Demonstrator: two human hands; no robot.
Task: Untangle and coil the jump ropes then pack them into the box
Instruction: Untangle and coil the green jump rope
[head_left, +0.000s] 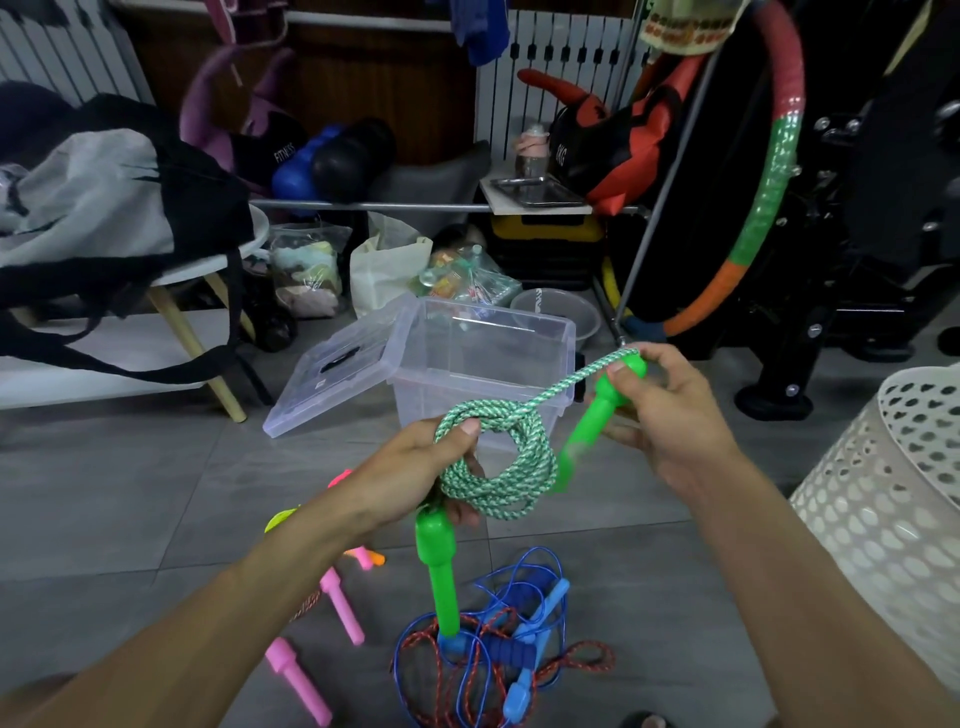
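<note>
Left hand (415, 467) grips one green rope coil (493, 462) — right hand (670, 415) pinches one of two green handles (597, 410).

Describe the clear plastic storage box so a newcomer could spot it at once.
Look at the grey tiled floor, just beyond the two hands holding the coiled green-and-white rope. The clear plastic storage box stands there open, its clear lid leaning against its left side. Unlike the white perforated basket at right, it is see-through.

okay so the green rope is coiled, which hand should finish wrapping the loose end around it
Right. The right hand already pinches the free green handle with the loose rope end, while the left hand grips the coil.
</note>
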